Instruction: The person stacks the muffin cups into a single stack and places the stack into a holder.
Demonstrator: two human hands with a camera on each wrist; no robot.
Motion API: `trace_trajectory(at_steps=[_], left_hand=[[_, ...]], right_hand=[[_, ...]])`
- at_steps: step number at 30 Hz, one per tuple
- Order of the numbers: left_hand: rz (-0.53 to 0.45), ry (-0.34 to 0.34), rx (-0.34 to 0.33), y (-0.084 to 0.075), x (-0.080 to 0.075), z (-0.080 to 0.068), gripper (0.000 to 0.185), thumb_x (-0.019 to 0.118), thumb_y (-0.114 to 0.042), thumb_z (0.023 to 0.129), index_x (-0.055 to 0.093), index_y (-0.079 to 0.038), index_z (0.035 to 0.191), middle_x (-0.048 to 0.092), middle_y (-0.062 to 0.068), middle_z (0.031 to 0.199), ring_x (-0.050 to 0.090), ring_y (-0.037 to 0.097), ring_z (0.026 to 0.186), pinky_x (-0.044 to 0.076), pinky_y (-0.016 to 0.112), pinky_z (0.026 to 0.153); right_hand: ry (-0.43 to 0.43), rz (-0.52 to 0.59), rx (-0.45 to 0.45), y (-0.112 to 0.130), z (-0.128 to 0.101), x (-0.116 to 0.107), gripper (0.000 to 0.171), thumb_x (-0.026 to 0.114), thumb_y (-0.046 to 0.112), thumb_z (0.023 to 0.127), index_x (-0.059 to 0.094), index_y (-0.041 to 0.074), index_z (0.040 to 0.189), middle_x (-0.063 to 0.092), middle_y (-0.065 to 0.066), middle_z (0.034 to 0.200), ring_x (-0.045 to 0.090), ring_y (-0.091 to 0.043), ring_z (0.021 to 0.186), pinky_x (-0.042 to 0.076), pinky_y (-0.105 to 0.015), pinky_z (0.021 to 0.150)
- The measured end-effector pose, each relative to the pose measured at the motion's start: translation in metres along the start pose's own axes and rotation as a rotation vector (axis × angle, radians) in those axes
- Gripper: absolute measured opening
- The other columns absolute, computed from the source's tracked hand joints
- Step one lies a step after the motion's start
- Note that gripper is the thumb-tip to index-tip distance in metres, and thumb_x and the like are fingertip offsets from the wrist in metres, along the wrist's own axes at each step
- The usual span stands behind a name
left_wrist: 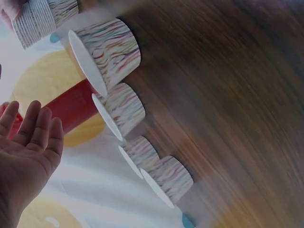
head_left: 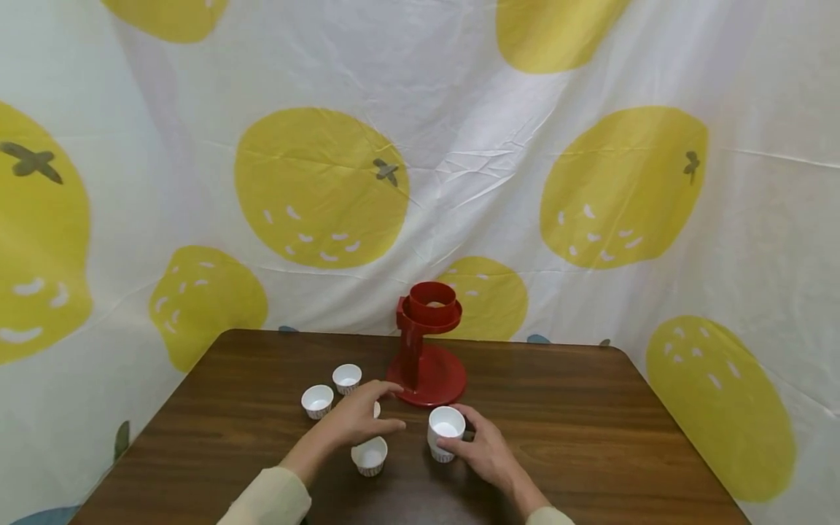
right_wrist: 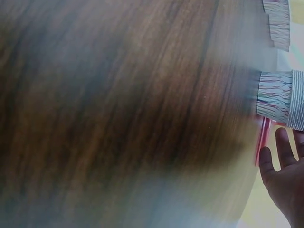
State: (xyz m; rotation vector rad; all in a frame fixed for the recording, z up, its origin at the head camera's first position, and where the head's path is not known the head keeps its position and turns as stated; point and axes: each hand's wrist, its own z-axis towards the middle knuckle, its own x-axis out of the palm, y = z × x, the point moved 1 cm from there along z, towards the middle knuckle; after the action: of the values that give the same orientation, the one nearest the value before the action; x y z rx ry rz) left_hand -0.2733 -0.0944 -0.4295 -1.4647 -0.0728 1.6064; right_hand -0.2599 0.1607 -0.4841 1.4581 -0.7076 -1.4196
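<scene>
Left hand (head_left: 357,417) hovered flat and relaxed over the wooden table (head_left: 590,437), fingers straight and holding nothing; the left wrist view showed the same bare, spread palm. Around it stood loose paper cups, white inside with coloured streaks on their fluted walls: one cup at the far left (head_left: 318,401), a second cup just behind it (head_left: 346,378), a third cup (head_left: 377,408) mostly hidden under the fingers, and a near cup (head_left: 370,456) below the wrist. Just right of the fingertips rose the red stand (head_left: 426,350), a post on a round base with a ring on top, upright and apart from every cup. Further right, the right hand (head_left: 485,448) curled thumb and fingers round a short stack of cups (head_left: 446,432) resting on the table near the base of the stand; the right wrist view was too blurred to confirm the grip, so this rests on the head view. By my judgement, cups were being separated from the stack and set out; a next move would call for steadying the stack while freeing a single cup without crushing its thin wall.
</scene>
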Motion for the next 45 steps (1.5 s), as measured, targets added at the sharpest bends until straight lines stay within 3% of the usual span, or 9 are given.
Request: trace_trajectory(at_steps=[3, 10, 15, 23, 33, 40, 45], left_hand=[[-0.022, -0.028, -0.023, 0.004, -0.004, -0.006, 0.054, 0.078, -0.030, 0.085, 0.060, -0.001, 0.126, 0.063, 0.015, 0.117, 0.059, 0.035, 0.111, 0.046, 0.050, 0.094], [-0.035, -0.094, 0.002, 0.011, -0.014, -0.015, 0.051, 0.077, -0.027, 0.085, 0.062, 0.002, 0.124, 0.066, 0.014, 0.112, 0.062, 0.033, 0.105, 0.048, 0.049, 0.091], [-0.021, -0.111, -0.003, 0.015, -0.018, -0.020, 0.052, 0.078, -0.028, 0.085, 0.061, 0.003, 0.123, 0.066, 0.016, 0.114, 0.062, 0.033, 0.106, 0.048, 0.049, 0.093], [-0.095, -0.135, -0.038, 0.018, -0.023, -0.030, 0.056, 0.082, -0.027, 0.082, 0.061, 0.004, 0.124, 0.065, 0.015, 0.116, 0.060, 0.036, 0.109, 0.049, 0.048, 0.091], [-0.108, -0.102, -0.097, 0.025, -0.024, -0.045, 0.061, 0.083, -0.031, 0.081, 0.059, 0.004, 0.126, 0.063, 0.020, 0.120, 0.060, 0.037, 0.111, 0.044, 0.057, 0.096], [-0.092, -0.080, -0.108, 0.031, -0.017, -0.053, 0.065, 0.084, -0.034, 0.078, 0.060, 0.002, 0.126, 0.065, 0.014, 0.120, 0.059, 0.034, 0.114, 0.043, 0.051, 0.099], [-0.105, -0.054, -0.121, 0.035, -0.010, -0.056, 0.064, 0.086, -0.031, 0.077, 0.060, 0.002, 0.125, 0.064, 0.015, 0.118, 0.059, 0.039, 0.112, 0.044, 0.054, 0.097]], right_hand=[[0.005, -0.001, -0.004, -0.001, 0.001, 0.001, 0.064, 0.084, 0.025, 0.081, 0.056, 0.005, 0.134, 0.064, -0.010, 0.119, 0.062, -0.025, 0.105, 0.047, -0.041, 0.086], [0.006, -0.034, 0.003, 0.000, 0.001, 0.002, 0.065, 0.084, 0.026, 0.080, 0.056, 0.004, 0.134, 0.064, -0.011, 0.120, 0.061, -0.026, 0.107, 0.047, -0.044, 0.089], [0.005, -0.036, -0.002, 0.001, 0.001, 0.001, 0.065, 0.085, 0.026, 0.080, 0.056, 0.004, 0.134, 0.064, -0.010, 0.119, 0.060, -0.026, 0.107, 0.046, -0.043, 0.089], [-0.005, -0.047, 0.004, 0.000, 0.003, -0.001, 0.064, 0.084, 0.027, 0.080, 0.057, 0.004, 0.133, 0.065, -0.008, 0.117, 0.060, -0.024, 0.105, 0.046, -0.041, 0.088], [-0.004, -0.062, 0.005, 0.001, 0.002, -0.001, 0.065, 0.085, 0.027, 0.079, 0.056, 0.004, 0.133, 0.065, -0.008, 0.116, 0.060, -0.025, 0.106, 0.046, -0.043, 0.088], [-0.011, -0.088, -0.002, 0.000, 0.002, -0.001, 0.065, 0.085, 0.029, 0.079, 0.057, 0.005, 0.133, 0.066, -0.007, 0.114, 0.059, -0.024, 0.105, 0.045, -0.044, 0.089], [-0.014, -0.087, -0.005, -0.001, 0.002, -0.001, 0.064, 0.085, 0.028, 0.079, 0.057, 0.004, 0.132, 0.066, -0.007, 0.114, 0.060, -0.024, 0.104, 0.046, -0.043, 0.088]])
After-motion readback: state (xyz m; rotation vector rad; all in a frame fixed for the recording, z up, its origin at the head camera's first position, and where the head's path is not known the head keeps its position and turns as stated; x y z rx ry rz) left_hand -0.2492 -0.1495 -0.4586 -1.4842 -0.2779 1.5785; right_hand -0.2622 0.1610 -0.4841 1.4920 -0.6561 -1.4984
